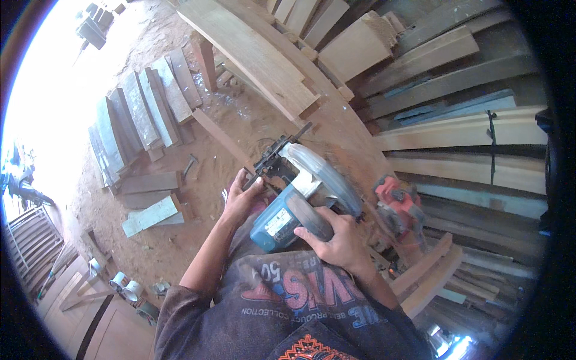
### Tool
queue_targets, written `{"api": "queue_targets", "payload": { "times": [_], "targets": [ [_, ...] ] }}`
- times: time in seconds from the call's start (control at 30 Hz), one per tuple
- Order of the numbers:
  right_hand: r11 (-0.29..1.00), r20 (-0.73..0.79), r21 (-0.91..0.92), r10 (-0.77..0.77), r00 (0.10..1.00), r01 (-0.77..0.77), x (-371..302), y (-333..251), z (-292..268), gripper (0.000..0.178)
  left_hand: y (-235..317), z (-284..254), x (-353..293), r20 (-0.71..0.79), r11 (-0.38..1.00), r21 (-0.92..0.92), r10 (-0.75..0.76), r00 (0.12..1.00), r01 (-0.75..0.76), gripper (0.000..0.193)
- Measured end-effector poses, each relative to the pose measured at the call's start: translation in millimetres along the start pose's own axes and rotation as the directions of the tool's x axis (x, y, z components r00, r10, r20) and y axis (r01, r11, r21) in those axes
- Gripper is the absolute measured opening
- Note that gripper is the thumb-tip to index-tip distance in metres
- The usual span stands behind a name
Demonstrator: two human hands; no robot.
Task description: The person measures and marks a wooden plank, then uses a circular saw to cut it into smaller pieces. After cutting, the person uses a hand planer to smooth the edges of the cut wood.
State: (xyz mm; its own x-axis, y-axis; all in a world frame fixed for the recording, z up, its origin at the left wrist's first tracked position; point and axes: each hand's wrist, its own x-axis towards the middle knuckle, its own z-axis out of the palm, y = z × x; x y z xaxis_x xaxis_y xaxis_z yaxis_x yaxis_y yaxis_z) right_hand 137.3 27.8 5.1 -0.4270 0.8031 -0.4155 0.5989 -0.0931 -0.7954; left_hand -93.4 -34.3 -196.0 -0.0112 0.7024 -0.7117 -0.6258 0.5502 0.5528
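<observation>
Right hand: the right hand [342,237] is closed around the black loop handle [311,217] of a blue-green circular saw [271,221] with a curved grey blade guard [324,174].
Left hand: the left hand [241,197] is partly closed, thumb uppermost, on the saw's black metal base fittings [273,157].
Saw position: in front of the dark printed shirt [288,288], between both hands.
Saw axis: guard runs lengthwise from upper left to lower right; motor housing points to lower left; base fittings face upper left.
Wood strip: narrow reddish-brown wooden strip [223,138], its near end at the base fittings; contact cannot be determined.
Containers: small white cylindrical cups [133,290] at lower left; contents cannot be made out.
Right side: dusty red-and-black power tool [396,201].
Floor: brown, dusty ground [207,207], bearing a hammer [190,165] and rows of grey-brown boards [141,111].
Bench: long pale plank [252,57] beyond the saw.
Room: stacked timber [468,129] at right; bright daylight at upper left.
</observation>
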Motion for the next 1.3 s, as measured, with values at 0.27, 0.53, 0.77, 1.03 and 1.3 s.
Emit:
{"api": "queue_targets", "payload": {
  "times": [0.27, 0.53, 0.77, 1.03, 1.3],
  "targets": [
    [1.000, -0.141, -0.022, -0.015, 0.990, 0.013, 17, -8, -35, 0.033, 46, 53, 24, 0.115, 0.997, 0.027, 0.065, 0.991, -0.069, 0.049],
    [0.997, -0.137, 0.015, -0.075, 0.988, 0.078, 61, 1, -67, 0.028, 69, 88, 64, 0.054, 0.982, 0.107, 0.148, 0.988, -0.153, 0.049],
    [0.999, -0.089, -0.041, -0.021, 0.996, 0.017, 60, -16, -73, 0.025, 77, 86, 55, 0.026, 0.987, 0.100, 0.120, 0.992, -0.122, 0.047],
    [0.999, -0.050, 0.026, -0.027, 0.998, 0.028, 58, -20, -74, 0.026, 81, 84, 52, 0.023, 0.967, 0.169, 0.187, 0.982, -0.188, 0.031],
    [0.999, -0.027, 0.050, 0.012, 1.000, -0.011, 51, -19, -71, 0.028, 75, 75, 44, -0.032, 0.978, 0.202, 0.063, 0.997, -0.056, 0.045]
  ]
}}
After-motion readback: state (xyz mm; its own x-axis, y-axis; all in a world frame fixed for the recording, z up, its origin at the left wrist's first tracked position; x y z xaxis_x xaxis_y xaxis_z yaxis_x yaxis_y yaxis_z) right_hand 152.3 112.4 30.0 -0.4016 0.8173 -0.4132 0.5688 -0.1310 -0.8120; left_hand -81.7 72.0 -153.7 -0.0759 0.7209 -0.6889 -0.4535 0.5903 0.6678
